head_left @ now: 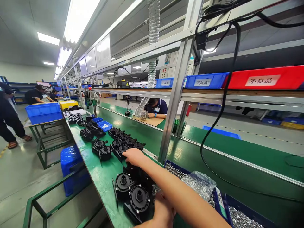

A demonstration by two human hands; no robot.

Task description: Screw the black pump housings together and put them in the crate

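My right hand (135, 157) reaches forward over the green bench, its fingers curled at the near edge of a black round pump housing (123, 148) in a cluster of similar ones. The undersides of these fingers are hidden. Below that forearm, my left hand (163, 205) is closed beside the near housings, and whatever it holds is hidden. Two black housings with a central spout and silver screws, one at the front (139, 198) and one behind it (123, 181), stand left of my left hand. Another pair (105, 151) sits farther up the bench.
A blue bin of long screws (174, 171) with a plastic bag (201, 180) lies at right, near a bin of small metal parts (243, 218). A metal post (174, 104) and hanging black cable (219, 117) rise beyond. A co-worker (158, 107) sits across the bench.
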